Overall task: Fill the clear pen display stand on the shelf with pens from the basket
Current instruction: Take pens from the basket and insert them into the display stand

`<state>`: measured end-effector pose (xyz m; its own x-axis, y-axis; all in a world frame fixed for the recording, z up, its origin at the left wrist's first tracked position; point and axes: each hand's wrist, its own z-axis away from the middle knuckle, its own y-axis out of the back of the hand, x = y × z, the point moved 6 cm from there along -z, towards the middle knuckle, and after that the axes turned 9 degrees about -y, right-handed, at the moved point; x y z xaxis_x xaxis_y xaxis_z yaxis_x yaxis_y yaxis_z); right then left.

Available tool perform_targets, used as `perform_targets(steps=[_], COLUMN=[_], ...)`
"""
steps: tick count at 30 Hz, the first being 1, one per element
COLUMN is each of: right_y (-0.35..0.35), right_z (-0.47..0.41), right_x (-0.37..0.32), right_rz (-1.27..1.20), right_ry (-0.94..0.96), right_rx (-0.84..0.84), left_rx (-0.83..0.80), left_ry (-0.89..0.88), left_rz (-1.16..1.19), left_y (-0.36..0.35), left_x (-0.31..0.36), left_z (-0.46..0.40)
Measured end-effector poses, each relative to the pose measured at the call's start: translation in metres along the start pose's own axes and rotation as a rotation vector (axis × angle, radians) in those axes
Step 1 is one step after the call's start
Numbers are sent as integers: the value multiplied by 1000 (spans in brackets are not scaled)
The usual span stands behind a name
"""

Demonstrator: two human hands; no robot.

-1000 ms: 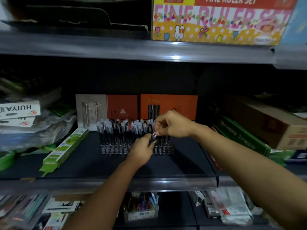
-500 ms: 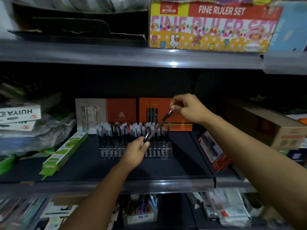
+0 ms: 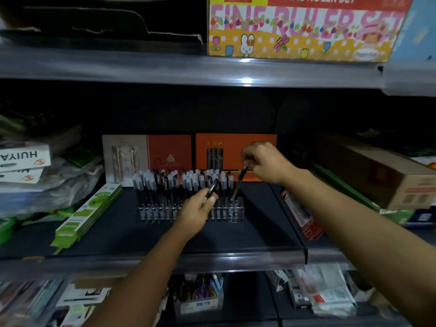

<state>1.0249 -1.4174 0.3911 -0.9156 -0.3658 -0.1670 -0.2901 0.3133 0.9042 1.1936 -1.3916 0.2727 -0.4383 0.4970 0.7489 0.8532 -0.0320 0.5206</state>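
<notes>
While leaning over the dark shelf [image 3: 236, 237], pinching the top of a dark pen [image 3: 238, 185] with the right hand [image 3: 266, 161], thumb and fingers curled round its upper end. Standing tilted, that pen, lower tip reaching down into a slot at the right end of the clear stand [image 3: 188, 213]. Gripping a second pen [image 3: 212, 188] in the left hand [image 3: 195, 214], fingers wrapped round the lower barrel, its capped end pointing up and to the right, just in front of the stand's middle rows. Sitting mid-shelf, the stand, already crowded with upright pens [image 3: 165, 182] across its left and middle slots; a few slots near the right end looking unfilled, though too dim to count. Leaning behind the stand, a grey-and-red box [image 3: 146, 156] and an orange box [image 3: 236, 152], both upright against the dark back. Lying to the left of the stand, a green pack [image 3: 89, 213], angled toward the shelf edge. Resting on the shelf above, a ruler set box [image 3: 302, 27] with a rabbit print. Lying at the right, a brown carton [image 3: 377, 175] and, nearer the stand, a red pack [image 3: 302, 215]. Showing on the lower shelf, a small tub [image 3: 198, 296] of mixed coloured pens; whether that is the basket cannot be told.
</notes>
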Motion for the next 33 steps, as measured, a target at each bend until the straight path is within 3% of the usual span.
perform_targets(steps=[19,27,33], right_y=[-48,-47,-29], right_z=[-7,-5,1], right_x=[-17,-21,-34], right_rz=[29,-18,-255], right_ry=[32,73,89], right_rx=[-171,-153,-214], left_rx=[-16,-15,9], left_ry=[9,4,-7], left_rz=[29,46,87], left_y=[-7,-6,-9], left_x=[-14,-16,-8], left_z=[-7,-8,-10])
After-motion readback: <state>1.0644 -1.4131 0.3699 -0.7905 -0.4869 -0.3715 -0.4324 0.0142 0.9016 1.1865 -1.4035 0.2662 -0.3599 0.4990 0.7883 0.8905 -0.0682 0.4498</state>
